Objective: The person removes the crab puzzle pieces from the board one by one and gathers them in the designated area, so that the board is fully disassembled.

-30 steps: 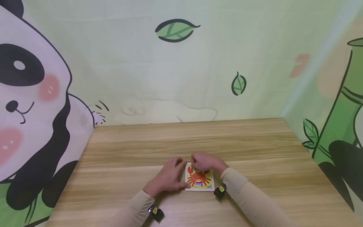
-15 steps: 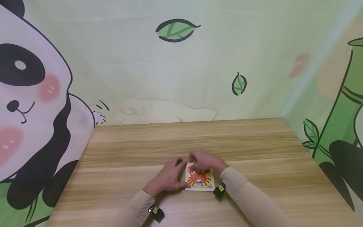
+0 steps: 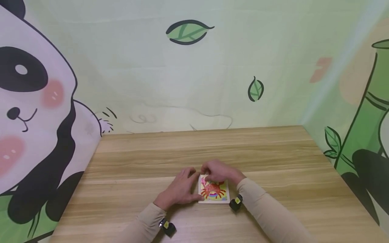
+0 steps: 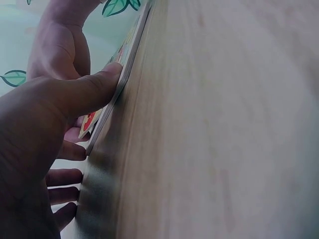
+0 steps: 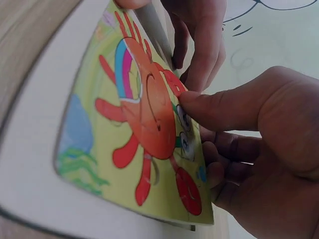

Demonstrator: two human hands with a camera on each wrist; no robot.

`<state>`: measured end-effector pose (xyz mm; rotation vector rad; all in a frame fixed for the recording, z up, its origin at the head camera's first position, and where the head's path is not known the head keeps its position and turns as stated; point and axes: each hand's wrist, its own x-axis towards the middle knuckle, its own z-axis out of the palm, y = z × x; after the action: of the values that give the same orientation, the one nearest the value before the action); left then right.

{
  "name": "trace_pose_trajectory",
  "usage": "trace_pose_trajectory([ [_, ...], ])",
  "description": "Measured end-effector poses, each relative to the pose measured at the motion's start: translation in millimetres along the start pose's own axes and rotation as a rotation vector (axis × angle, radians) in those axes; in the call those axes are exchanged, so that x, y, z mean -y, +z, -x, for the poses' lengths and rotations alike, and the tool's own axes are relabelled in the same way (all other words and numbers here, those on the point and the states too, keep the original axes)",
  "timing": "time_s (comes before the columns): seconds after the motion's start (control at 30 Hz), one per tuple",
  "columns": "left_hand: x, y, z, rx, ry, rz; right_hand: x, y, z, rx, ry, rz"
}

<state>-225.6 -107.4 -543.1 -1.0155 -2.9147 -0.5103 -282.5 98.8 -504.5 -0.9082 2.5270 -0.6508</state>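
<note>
A square crab picture puzzle (image 3: 214,191) in a white tray (image 3: 214,202) lies on the table between my hands. My left hand (image 3: 180,189) rests along its left side. Its thumb (image 4: 107,77) lies over the tray rim, and its index fingertip touches the edge farther along. At the puzzle's far side my right hand (image 3: 217,171) pinches the picture, with its thumb (image 5: 199,107) on top by the crab's eyes and its other fingers curled under the edge. In the left wrist view a piece with a red claw (image 4: 89,120) tilts up from the tray.
The wood-grain table (image 3: 146,155) reaches back to a pale green wall (image 3: 136,67) printed with leaves. A large panda (image 3: 33,101) is printed on the left wall. Both wrists carry small black cameras (image 3: 235,203).
My right hand has shifted slightly left and farther back. The claw part of the picture at the far left has tipped up and catches the light. My left hand has stayed put.
</note>
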Motion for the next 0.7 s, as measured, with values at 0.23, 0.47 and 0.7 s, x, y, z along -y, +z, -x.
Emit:
trace_pose_trajectory([
  [0.23,0.3,1.0,0.2,0.008,-0.007,0.006,5.4,-0.4,-0.7,-0.004,0.017,0.049],
  [0.47,-1.3,-1.8,0.6,0.009,-0.005,0.022,10.7,-2.2,0.6,-0.002,0.060,0.026],
  [0.7,-1.1,-2.3,0.5,0.010,-0.001,0.031,10.1,-1.0,-0.2,-0.014,0.079,0.044],
])
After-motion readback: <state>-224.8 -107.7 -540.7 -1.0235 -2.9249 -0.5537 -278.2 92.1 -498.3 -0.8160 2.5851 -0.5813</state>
